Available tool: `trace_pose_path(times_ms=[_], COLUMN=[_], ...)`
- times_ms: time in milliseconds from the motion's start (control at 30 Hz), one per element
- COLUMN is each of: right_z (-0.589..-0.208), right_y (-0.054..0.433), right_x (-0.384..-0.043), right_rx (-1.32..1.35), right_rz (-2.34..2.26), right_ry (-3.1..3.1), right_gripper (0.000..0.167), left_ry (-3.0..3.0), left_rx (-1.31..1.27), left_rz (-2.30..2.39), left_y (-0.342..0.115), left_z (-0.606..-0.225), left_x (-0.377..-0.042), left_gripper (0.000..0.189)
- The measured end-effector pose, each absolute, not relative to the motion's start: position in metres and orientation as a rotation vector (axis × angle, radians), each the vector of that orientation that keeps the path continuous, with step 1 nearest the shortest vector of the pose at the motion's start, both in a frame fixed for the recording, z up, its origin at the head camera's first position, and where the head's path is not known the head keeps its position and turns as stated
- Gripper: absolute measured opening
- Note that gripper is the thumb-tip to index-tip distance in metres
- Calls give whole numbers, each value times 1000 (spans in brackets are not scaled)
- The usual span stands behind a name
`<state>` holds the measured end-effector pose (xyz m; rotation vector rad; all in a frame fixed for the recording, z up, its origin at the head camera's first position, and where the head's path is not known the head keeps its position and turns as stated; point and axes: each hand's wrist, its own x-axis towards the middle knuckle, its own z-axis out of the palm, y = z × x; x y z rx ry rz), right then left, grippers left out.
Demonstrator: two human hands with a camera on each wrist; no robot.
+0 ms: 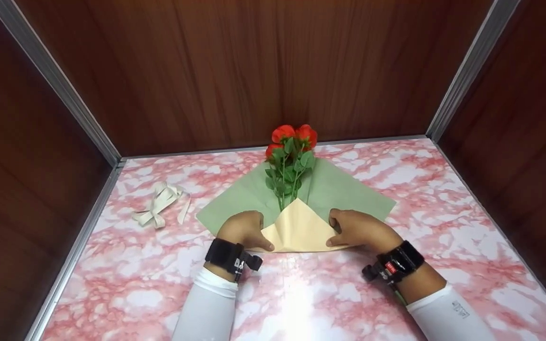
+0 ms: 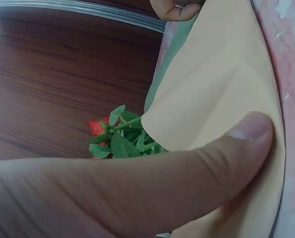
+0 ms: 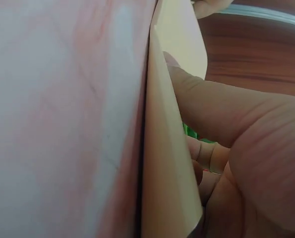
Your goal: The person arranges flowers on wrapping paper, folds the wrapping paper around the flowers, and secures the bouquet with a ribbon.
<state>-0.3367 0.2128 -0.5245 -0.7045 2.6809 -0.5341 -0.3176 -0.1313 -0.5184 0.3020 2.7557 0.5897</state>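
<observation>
A sheet of wrapping paper [image 1: 358, 189], green on one face and cream on the other, lies with its near corner folded up into a cream flap [image 1: 299, 229]. Red roses [image 1: 283, 133] with green leaves and stems lie on it, their lower stems hidden under the flap. My left hand [image 1: 244, 229] holds the flap's left side, its thumb [image 2: 237, 144] lying on the cream face near the fold. On the other side my right hand [image 1: 360, 229] grips the flap, thumb [image 3: 202, 99] on top and fingers curled beyond the paper's edge.
A loose bundle of cream ribbon [image 1: 161, 203] lies to the left on the pink-and-white marbled table [image 1: 150, 284]. Dark wood panels [image 1: 235, 71] with metal edging stand behind and on both sides. The rose heads reach close to the back panel.
</observation>
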Motion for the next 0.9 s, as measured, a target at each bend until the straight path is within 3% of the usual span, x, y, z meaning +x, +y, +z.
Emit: trace_pose_path(times_ms=[367,600,900], right_z=[-515,-513,-518], right_y=[193,171,157], right_x=[-320,-316,-321], right_rx=[-931,-1042,-1034], right_rz=[-452,-408,-408], right_ry=[2767,2684,2656], right_gripper=[23,28,31], left_ry=[2870,2807,2797], left_rx=[430,396,388], left_rz=[595,594,600], left_y=[-124,-124,-122], left_z=[-512,-515,-518], left_x=[-310,-314,-320], left_gripper=[59,86,94])
